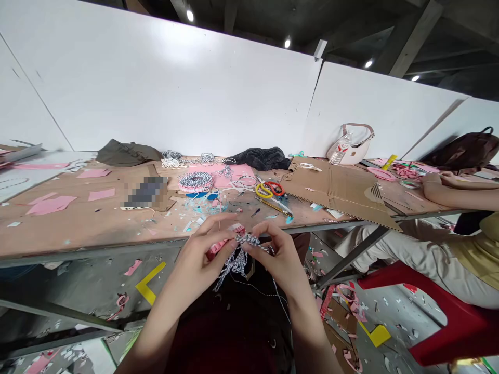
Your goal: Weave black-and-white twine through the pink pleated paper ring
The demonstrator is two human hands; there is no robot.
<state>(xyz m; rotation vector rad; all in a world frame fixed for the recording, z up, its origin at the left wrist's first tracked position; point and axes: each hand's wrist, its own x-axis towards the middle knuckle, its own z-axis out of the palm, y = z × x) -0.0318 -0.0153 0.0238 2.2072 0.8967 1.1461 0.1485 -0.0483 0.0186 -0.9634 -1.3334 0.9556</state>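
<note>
Above my lap, just in front of the table edge, both my hands are close together on one piece of work. My left hand [202, 257] pinches a pink strip [217, 249], which passes behind its thumb, together with black-and-white cord [236, 264]. Thumb and fingertips of my right hand [278, 257] close on the same cord, close to the left thumb. Loops of the cord hang below the fingers. A thin length trails down over the dark clothing towards my right wrist. How the cord is joined to the pink strip is partly hidden by the fingers.
On the table [89, 228] lie a cord-wound coil [195, 181], scissors with yellow and red handles [268, 190], a blurred-out rectangular object [145, 192], pink sheets [102, 194] and cardboard [331, 187]. Another person's arms [448, 189] rest at the right, above a red stool [429, 317].
</note>
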